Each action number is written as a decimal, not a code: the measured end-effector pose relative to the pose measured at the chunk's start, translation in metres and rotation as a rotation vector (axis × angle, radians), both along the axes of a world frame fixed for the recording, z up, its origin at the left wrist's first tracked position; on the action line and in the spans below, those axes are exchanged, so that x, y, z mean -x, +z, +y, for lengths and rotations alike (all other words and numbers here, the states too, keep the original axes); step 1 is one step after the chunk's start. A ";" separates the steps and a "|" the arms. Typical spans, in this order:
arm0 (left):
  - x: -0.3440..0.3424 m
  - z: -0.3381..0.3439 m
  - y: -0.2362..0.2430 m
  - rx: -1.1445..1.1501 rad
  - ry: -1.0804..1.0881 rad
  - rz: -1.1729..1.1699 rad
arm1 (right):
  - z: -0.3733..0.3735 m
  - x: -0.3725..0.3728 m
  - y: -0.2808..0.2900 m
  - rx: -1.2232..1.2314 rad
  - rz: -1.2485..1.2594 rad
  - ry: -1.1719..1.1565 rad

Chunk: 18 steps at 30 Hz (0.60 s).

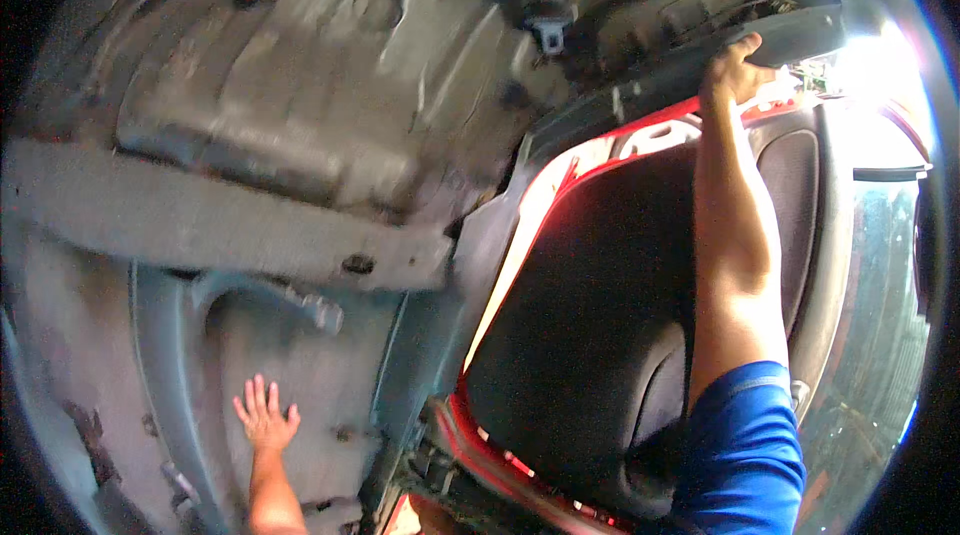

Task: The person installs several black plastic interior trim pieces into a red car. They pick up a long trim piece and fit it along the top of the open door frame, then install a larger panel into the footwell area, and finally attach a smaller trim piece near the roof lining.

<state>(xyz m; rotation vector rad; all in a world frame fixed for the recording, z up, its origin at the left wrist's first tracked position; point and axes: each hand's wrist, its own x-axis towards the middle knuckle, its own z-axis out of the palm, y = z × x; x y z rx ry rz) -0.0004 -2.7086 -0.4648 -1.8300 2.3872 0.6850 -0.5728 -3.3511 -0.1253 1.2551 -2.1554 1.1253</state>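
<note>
I am inside a stripped car body. My left hand (266, 422) lies flat on the worn grey floor covering (330, 365), fingers spread, with nothing in it. Beside it, a blue-grey curved molding (165, 365) runs along the floor. My right arm reaches far out to the right. At its end my right hand (738, 73) grips the edge of the dark door sill trim (795, 40), the thumb over the top; its other fingers are partly lost in glare.
An open red car door with a black inner panel (580, 285) stands at the right, under my right arm. A seat belt buckle (549, 36) lies on the bare, ribbed floor pan (300, 85) ahead. A raised grey crossbar (230, 210) spans the floor.
</note>
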 end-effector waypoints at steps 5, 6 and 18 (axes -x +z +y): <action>0.004 -0.003 0.009 0.026 0.018 -0.005 | -0.040 0.023 -0.018 -0.205 0.221 -0.113; 0.005 -0.006 0.005 0.030 0.029 0.005 | -0.031 0.016 0.001 -0.277 0.284 -0.129; 0.022 -0.023 -0.012 0.088 0.047 -0.026 | -0.109 0.012 0.118 -0.182 0.133 -0.131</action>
